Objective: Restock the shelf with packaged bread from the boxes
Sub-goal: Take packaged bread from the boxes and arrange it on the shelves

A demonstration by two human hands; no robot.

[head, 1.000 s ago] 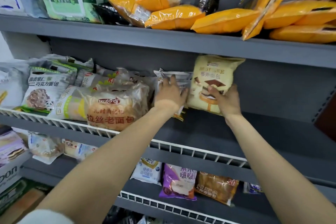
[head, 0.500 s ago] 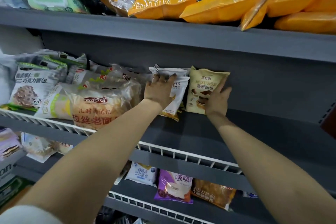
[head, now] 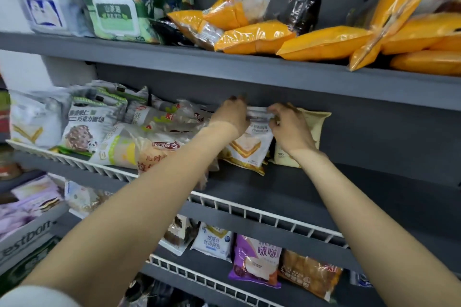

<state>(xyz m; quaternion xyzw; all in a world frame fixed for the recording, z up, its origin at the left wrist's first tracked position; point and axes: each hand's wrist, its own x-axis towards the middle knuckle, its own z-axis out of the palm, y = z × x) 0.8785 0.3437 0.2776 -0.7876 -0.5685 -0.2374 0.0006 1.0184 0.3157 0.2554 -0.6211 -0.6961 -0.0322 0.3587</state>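
1. Both hands up at the back of the middle shelf (head: 311, 182), working on a white toast packet (head: 249, 149) standing on its lower edge.
2. Left hand (head: 233, 113) curled over the packet's top seam, fingers (head: 235, 99) hooked behind it; likely to keep it from flopping back onto the loose bread packs just left of those fingers.
3. Right hand (head: 290, 127) pinching the same crimped seam from the other side, fingertips (head: 273, 109) closed on the plastic; probably to pull the top square so the face shows forward.
4. Cream mousse-bread packet (head: 315, 124) upright directly behind and right of the right fingers, touching the white packet's side; seemingly a prop at the row's end.
5. White wire rail (head: 262, 209) below the wrists, well apart from the packet; bare shelf right of the fingers, so apparently more to fill.
6. No boxes clearly identifiable.
7. Risk, as a judgement: soft, light packet, apt to tip once released.
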